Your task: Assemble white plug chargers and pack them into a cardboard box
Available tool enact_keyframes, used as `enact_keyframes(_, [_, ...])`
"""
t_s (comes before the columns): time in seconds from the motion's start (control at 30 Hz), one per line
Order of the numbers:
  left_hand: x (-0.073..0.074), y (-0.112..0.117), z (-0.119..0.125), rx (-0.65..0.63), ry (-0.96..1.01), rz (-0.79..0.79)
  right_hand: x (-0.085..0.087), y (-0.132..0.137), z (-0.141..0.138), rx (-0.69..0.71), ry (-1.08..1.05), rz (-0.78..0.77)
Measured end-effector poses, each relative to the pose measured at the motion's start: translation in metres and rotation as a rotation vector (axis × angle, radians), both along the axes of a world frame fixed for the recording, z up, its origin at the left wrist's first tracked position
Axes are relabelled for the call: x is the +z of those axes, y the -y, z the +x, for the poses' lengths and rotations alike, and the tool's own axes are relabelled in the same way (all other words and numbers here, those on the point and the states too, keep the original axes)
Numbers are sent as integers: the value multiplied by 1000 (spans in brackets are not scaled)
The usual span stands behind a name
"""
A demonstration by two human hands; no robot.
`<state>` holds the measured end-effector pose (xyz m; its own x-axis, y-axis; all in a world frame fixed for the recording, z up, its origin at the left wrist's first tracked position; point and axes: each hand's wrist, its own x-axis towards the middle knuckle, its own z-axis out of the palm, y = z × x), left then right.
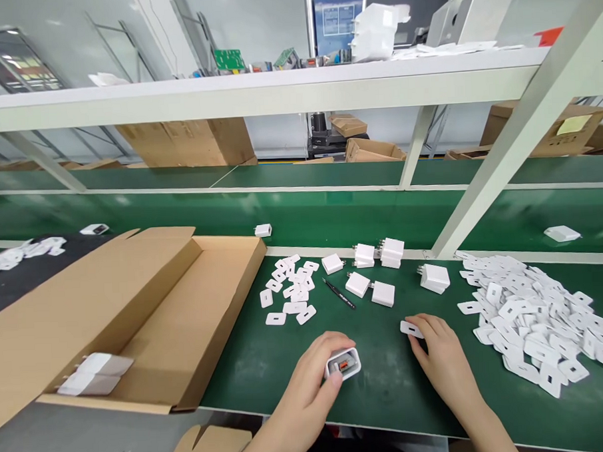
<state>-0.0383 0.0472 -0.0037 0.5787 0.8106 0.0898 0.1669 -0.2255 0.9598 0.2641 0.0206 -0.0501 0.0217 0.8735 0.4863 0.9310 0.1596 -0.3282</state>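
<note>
My left hand (311,385) is wrapped round a white charger housing (355,363), whose uncovered end faces up and shows an orange-red part inside. Between the thumb and fingers of my right hand (440,356) is a small white cover plate (408,328) with a slot in it. Beyond my hands stand several white plug chargers, among them one charger (383,294) in the middle and another charger (434,277) to the right. A black pen-like tool (339,293) lies beside a scatter of white cover plates (295,307).
A large heap of cover plates (535,322) covers the right side of the green table (379,409). At left is an open cardboard box (221,343) with white chargers (95,373) in its near corner. A slanted white post (502,137) and a shelf (256,101) rise behind.
</note>
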Motion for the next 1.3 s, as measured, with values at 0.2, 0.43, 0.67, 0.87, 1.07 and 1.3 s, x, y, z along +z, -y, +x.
enact_keyframes(0.2, [-22, 6, 13, 234, 24, -111, 21, -48, -71, 250, 70, -31])
enact_keyframes(0.43, [-34, 13, 13, 298, 41, -76, 12, -125, -140, 135, 215, -277])
enact_keyframes(0.67, [-27, 14, 1, 443, 63, -35, 19, -97, -135, 178, 79, -403])
enact_keyframes(0.87, [-14, 13, -1, 493, 133, 106, 42, -35, -95, 183, -358, -514])
enact_keyframes(1.07, [-5, 11, -3, 387, 135, 337, 48, 3, -69, 51, -578, -262])
enact_keyframes(1.3, [4, 12, 5, 343, 94, 578, 66, 36, -97, 57, -1007, 80])
